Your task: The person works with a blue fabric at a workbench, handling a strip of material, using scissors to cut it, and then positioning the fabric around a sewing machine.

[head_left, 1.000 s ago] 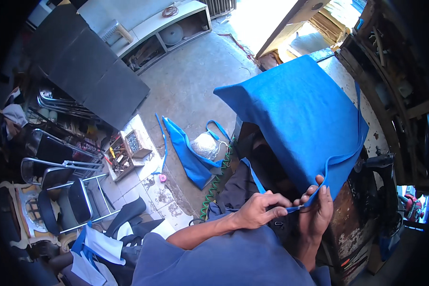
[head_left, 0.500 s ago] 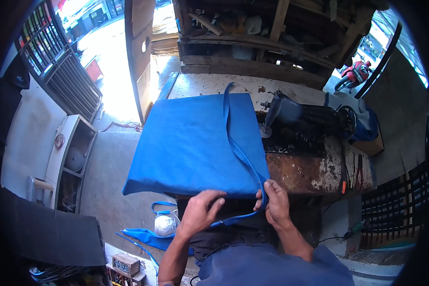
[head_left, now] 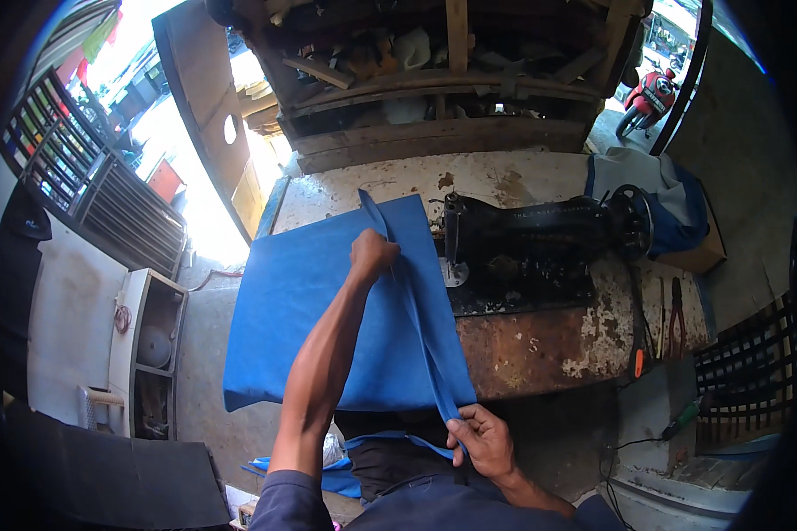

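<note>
Left of the sewing machine (head_left: pixel 533 218), the left hand (head_left: pixel 375 254)'s closed grip is clasping a blue strip (head_left: pixel 430 367) over blue fabric (head_left: pixel 381 345). On the machine's near side, the right hand (head_left: pixel 483 439) is pinching it.

Left grip (head_left: pixel 374 255): fingertips hidden. White ball (head_left: pixel 333 451) partly behind forearm (head_left: pixel 319 380).

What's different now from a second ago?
The left hand let go of the blue strip near the right hand, then moved forward over the blue fabric. It is now curled at the strip farther up; whether it grips there is hard to tell. The strip runs straighter. The right hand still pinches it near the fabric's corner, and the sewing machine stays on the table.
</note>
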The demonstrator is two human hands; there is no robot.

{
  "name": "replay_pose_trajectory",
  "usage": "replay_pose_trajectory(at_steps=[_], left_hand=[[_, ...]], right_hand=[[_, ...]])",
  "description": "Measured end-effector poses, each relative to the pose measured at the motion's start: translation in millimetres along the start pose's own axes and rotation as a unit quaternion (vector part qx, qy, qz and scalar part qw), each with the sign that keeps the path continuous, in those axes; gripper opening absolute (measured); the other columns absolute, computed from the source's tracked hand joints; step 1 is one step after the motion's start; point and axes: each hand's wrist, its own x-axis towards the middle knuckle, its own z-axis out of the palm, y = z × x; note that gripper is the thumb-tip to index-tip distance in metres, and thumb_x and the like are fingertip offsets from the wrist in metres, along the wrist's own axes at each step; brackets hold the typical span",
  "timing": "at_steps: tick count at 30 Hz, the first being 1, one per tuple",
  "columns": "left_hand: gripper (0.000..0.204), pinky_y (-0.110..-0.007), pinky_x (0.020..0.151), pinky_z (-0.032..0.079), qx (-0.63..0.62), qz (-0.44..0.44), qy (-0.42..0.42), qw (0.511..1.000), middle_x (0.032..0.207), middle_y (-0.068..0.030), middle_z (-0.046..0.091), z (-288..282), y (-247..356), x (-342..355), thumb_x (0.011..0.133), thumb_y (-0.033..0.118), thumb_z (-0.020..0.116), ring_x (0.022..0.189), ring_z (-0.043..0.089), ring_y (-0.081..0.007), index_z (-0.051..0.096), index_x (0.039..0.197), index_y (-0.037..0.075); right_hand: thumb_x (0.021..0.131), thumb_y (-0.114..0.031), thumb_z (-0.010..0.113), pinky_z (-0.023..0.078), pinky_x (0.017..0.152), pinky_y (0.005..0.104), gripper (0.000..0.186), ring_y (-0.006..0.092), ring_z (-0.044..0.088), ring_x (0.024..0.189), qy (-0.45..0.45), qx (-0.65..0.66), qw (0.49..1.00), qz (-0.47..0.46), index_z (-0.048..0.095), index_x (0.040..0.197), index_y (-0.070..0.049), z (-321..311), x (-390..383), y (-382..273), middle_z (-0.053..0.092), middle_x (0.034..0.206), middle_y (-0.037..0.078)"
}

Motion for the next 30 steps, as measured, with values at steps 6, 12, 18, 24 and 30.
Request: replay_pose_trajectory(at_steps=[6, 12, 18, 24, 30], left_hand=[[0.012, -0.040, 0.068, 0.055, -0.540, -0.123, -0.214, 0.805, 0.084, -0.0107, 0.067, 0.8, -0.2, 43.7, 0.091, 0.005, 0.063, 0.073, 0.067, -0.0228, 0.063, 0.100, -0.003], [0.013, -0.038, 0.069, 0.055, -0.578, -0.076, -0.230, 0.780, 0.090, -0.0102, 0.059, -9.1, 28.9, 75.5, 0.092, 0.003, 0.060, 0.075, 0.062, -0.0242, 0.058, 0.104, -0.001], [0.020, -0.037, 0.062, 0.052, -0.548, -0.108, -0.145, 0.817, 0.098, -0.0142, 0.057, 0.3, 44.9, 102.9, 0.090, 0.006, 0.061, 0.077, 0.060, -0.0241, 0.056, 0.109, 0.000], [0.023, -0.036, 0.051, 0.045, -0.607, -0.112, -0.162, 0.770, 0.084, -0.0120, 0.056, 15.9, 36.9, 114.5, 0.092, 0.012, 0.063, 0.065, 0.055, -0.0215, 0.055, 0.107, -0.004], [0.021, -0.038, 0.057, 0.044, -0.357, -0.003, -0.036, 0.933, 0.074, -0.0068, 0.057, 31.2, 40.0, 113.8, 0.096, 0.021, 0.062, 0.060, 0.052, -0.0179, 0.064, 0.090, 0.000]], right_hand=[[0.101, -0.017, 0.065, 0.049, 0.050, 0.0241, 0.023, 0.0104, 0.062, 0.052, -0.002, -0.013, 1.000, 0.022, 0.061, 0.107, 0.005, -13.8, -2.3, 7.4, 0.068, 0.077, 0.008], [0.100, -0.018, 0.065, 0.049, 0.050, 0.0252, 0.023, 0.0115, 0.064, 0.054, 0.004, -0.075, 0.996, 0.050, 0.061, 0.109, 0.003, -15.7, -3.8, 16.0, 0.069, 0.078, 0.009], [0.101, -0.016, 0.064, 0.050, 0.052, 0.0255, 0.021, 0.0131, 0.065, 0.055, 0.047, -0.057, 0.994, 0.083, 0.061, 0.106, 0.004, -17.7, -7.7, 19.5, 0.068, 0.078, 0.009], [0.100, -0.014, 0.064, 0.051, 0.049, 0.0267, 0.020, 0.0138, 0.064, 0.053, 0.023, -0.062, 0.992, 0.107, 0.059, 0.105, 0.005, -24.6, -14.3, 26.7, 0.068, 0.078, 0.011], [0.100, -0.014, 0.063, 0.053, 0.051, 0.0268, 0.020, 0.0159, 0.066, 0.056, 0.027, -0.059, 0.992, 0.107, 0.057, 0.104, 0.006, -32.5, -23.1, 30.8, 0.068, 0.079, 0.013]])
